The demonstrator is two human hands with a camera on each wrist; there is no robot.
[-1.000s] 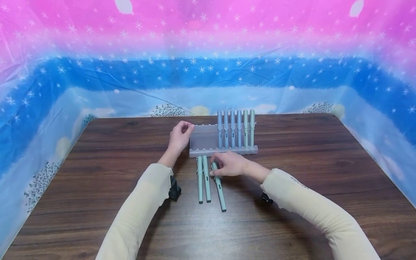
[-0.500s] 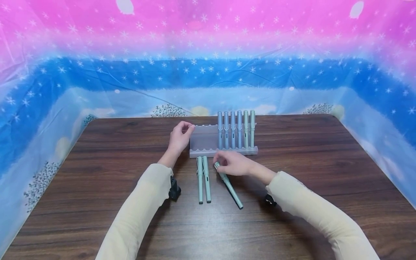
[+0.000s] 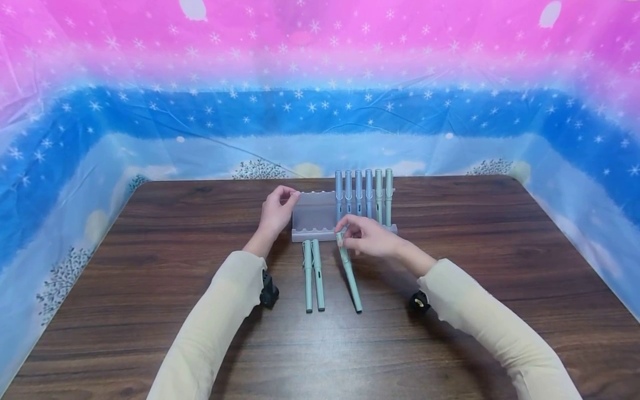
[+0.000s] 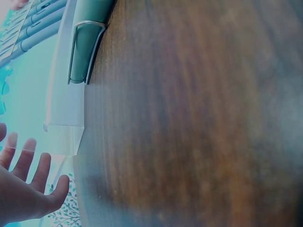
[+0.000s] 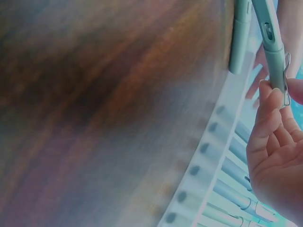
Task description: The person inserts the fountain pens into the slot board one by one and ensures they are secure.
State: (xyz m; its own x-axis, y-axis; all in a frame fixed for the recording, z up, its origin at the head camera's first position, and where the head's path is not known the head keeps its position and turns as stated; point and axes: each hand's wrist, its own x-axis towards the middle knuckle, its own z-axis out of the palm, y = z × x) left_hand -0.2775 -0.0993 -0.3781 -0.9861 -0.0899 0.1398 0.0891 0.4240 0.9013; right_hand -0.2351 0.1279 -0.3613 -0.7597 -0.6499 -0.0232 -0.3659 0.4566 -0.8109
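Observation:
My left hand [image 3: 276, 214] holds the upper left corner of a clear plastic pen rack [image 3: 314, 210]; in the left wrist view several fingers [image 4: 40, 172] are at its side edge. Thumb and fingers of my right hand [image 3: 372, 236] pinch a green pen [image 3: 351, 278] by its capped, clipped end. That pen slants down toward me in front of the rack. Its clip and cap [image 5: 275, 71] show in the right wrist view. Two more green pens [image 3: 313, 278] lie side by side on the table. Blue pens [image 3: 348, 186] and two pale green pens [image 3: 384, 189] stand in the rack's right part.
The rack's notched front ledge [image 3: 315, 236] runs just beyond the loose pens. The brown wooden table [image 3: 200, 222] extends around it. A patterned cloth backdrop [image 3: 320, 111] encloses the far side and both ends.
My right hand has lifted the green pen by its cap and moved it forward and slightly right, up to the rack's front. My left hand stays at the rack corner.

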